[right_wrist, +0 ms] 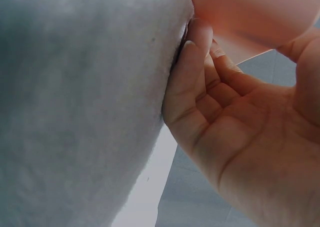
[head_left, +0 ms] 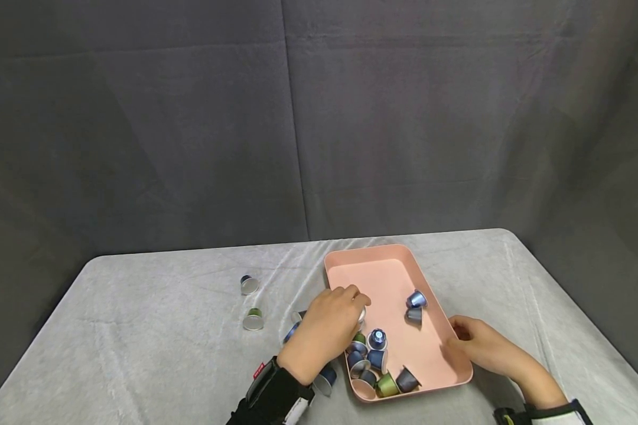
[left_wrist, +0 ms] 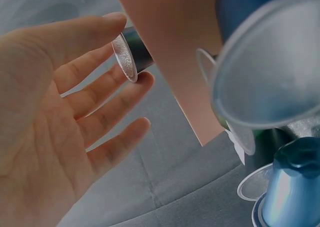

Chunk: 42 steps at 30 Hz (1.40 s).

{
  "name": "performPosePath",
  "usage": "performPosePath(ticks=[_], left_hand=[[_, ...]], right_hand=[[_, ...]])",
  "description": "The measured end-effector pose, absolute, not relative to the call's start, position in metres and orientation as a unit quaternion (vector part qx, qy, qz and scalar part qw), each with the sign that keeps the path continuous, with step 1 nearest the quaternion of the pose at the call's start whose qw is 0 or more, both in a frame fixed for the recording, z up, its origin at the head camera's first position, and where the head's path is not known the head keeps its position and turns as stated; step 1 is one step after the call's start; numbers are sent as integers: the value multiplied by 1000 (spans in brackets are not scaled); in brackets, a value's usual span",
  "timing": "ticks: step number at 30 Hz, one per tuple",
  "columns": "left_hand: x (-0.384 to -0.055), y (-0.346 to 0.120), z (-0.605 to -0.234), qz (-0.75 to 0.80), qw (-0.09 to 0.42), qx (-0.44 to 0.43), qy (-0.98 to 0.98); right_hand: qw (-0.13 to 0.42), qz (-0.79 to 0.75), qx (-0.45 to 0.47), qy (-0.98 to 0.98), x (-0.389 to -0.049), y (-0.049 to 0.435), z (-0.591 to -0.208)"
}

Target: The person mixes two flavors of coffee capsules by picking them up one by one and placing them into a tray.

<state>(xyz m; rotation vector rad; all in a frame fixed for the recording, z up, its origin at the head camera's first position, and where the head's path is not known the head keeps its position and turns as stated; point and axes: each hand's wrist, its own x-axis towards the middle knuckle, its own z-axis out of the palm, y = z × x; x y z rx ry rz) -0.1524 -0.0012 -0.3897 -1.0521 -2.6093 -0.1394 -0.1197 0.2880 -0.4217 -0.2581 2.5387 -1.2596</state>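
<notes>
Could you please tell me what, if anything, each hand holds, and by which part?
The left hand pinches a dark capsule by its rim; the right hand holds the pink tray by its right edge.

Left grip [head_left: 334, 319] pinches, fingers spread; right grip [head_left: 479, 342] bends its fingers.

"What sort of place is this?"

"A staged filming corner, I'd say; whether inside a lab, a studio or a home, I can't tell."

"What shows it?"

"Dark cloth [head_left: 191, 130] hangs creased behind and at both sides like a backdrop, the surface [head_left: 138, 354] looks pale and wrinkled like fabric, and black wristbands [head_left: 268, 391] are worn."
</notes>
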Motion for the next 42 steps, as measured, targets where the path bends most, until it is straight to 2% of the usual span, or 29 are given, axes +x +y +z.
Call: performPosePath(ticks=[17,26,33,42], left_hand=[[-158,-8,-384,-60,153,-355,-920],[-160,-14,-383,-72,168,-357,-916],[-162,-18,-382,-82,145,-342,-925],[-166,-26,-377,-99,143,-329,-928]], right_hand=[[147,-436,-88,883,-120,288,-422],[145,-435,-91,884,-120,288,-422],[146,-433,-88,885,-120,287,-421],[144,-433,-92,885,-119,288,-421]])
